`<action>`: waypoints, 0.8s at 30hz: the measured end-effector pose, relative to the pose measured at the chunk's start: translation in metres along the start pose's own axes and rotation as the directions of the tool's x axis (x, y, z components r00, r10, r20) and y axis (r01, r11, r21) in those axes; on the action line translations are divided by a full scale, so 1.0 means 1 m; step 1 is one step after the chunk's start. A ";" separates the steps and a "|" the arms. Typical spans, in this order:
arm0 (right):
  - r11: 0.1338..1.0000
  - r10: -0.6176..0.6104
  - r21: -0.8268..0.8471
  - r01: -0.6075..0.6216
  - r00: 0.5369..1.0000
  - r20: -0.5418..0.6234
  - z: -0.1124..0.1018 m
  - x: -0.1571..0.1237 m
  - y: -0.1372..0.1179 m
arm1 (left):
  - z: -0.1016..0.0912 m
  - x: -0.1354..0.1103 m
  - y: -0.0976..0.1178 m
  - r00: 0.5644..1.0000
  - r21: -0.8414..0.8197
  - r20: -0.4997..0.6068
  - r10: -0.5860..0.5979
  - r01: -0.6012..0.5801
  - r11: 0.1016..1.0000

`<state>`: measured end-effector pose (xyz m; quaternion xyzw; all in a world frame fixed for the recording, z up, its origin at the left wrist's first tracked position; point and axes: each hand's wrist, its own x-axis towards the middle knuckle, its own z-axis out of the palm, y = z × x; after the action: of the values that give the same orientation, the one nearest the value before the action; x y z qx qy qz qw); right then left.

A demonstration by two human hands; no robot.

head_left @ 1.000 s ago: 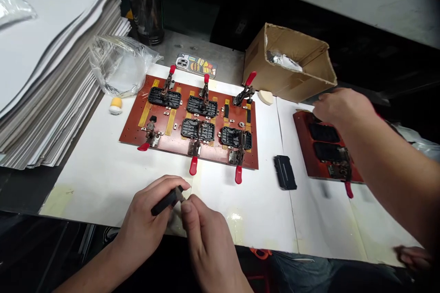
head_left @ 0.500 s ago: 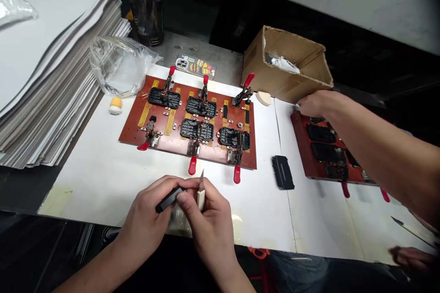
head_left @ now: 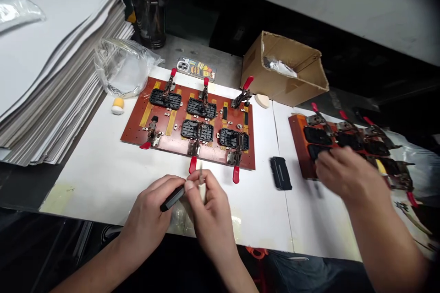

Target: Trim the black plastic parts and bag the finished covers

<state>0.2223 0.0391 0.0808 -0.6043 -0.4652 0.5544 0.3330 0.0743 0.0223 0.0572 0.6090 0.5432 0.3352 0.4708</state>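
Gripping a black plastic part (head_left: 173,198) whose long axis points toward 2 o'clock, the left hand (head_left: 147,224) curls its fingers around it at 6 o'clock on the counter (head_left: 89,192). The right hand (head_left: 211,224) pinches a craft knife (head_left: 200,181), blade up. Above them, a red fixture board (head_left: 137,121) carries four black frames (head_left: 196,129) and six red-handled toggle clamps (head_left: 193,164). A co-worker's hand (head_left: 350,174) sits at 3 o'clock over a second board (head_left: 295,142).

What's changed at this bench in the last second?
A co-worker's hand has moved down from the far edge of the red-brown clamp board, which now lies turned, red clamp handles on its far side. In the person's right hand, a white-handled craft knife stands upright beside the black plastic piece held in the left hand. The six-piece red-brown board stayed put.
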 end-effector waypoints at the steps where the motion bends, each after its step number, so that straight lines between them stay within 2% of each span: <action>1: 0.999 -0.015 -0.042 0.012 0.996 -0.085 -0.001 0.001 0.000 | 0.000 -0.001 -0.001 1.000 0.001 0.003 -0.004 0.004 1.000; 3: 0.996 -0.025 -0.086 0.007 0.977 -0.213 -0.006 0.003 0.002 | -0.002 -0.004 -0.003 1.000 0.023 -0.001 0.008 -0.008 1.000; 4: 0.995 -0.022 -0.096 -0.001 0.970 -0.241 -0.010 0.004 0.005 | -0.003 -0.004 -0.006 0.999 0.065 0.000 0.037 -0.037 0.997; 6: 0.991 -0.022 -0.135 -0.012 0.968 -0.249 -0.018 0.002 0.012 | -0.008 -0.003 -0.012 0.987 0.254 0.024 0.159 -0.160 0.954; 8: 0.975 -0.056 -0.221 0.006 0.974 -0.219 -0.028 -0.003 0.021 | -0.017 0.001 -0.020 0.953 0.499 0.124 0.278 -0.302 0.812; 10: 0.956 -0.072 -0.292 0.029 0.988 -0.138 -0.037 -0.011 0.031 | -0.030 0.004 -0.028 0.928 0.641 0.231 0.294 -0.372 0.671; 11: 0.950 -0.057 -0.312 0.028 0.995 -0.084 -0.042 -0.016 0.036 | -0.038 0.004 -0.032 0.928 0.661 0.260 0.267 -0.372 0.652; 13: 0.941 0.004 -0.340 -0.001 1.000 0.009 -0.050 -0.025 0.045 | -0.056 0.001 -0.039 0.948 0.652 0.257 0.188 -0.314 0.690; 16: 0.911 0.055 -0.412 -0.036 0.998 0.035 -0.059 -0.033 0.055 | -0.080 -0.011 -0.047 0.988 0.627 0.122 0.099 -0.154 0.763; 19: 0.847 -0.026 -0.532 0.000 0.999 -0.043 -0.061 -0.030 0.064 | -0.097 -0.020 -0.049 0.996 0.599 -0.061 0.062 -0.013 0.801; 22: 0.749 -0.209 -0.656 0.092 0.972 -0.103 -0.056 -0.014 0.073 | -0.109 -0.007 -0.047 0.966 0.536 -0.256 0.037 0.110 0.837; 24: 0.662 -0.321 -0.737 0.139 0.941 -0.111 -0.052 -0.003 0.077 | -0.118 0.019 -0.048 0.906 0.498 -0.418 0.059 0.175 0.849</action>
<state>0.2881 0.0159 0.0199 -0.6821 -0.6755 0.2066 0.1891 -0.0473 0.0637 0.0498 0.6107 0.7203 0.2820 0.1694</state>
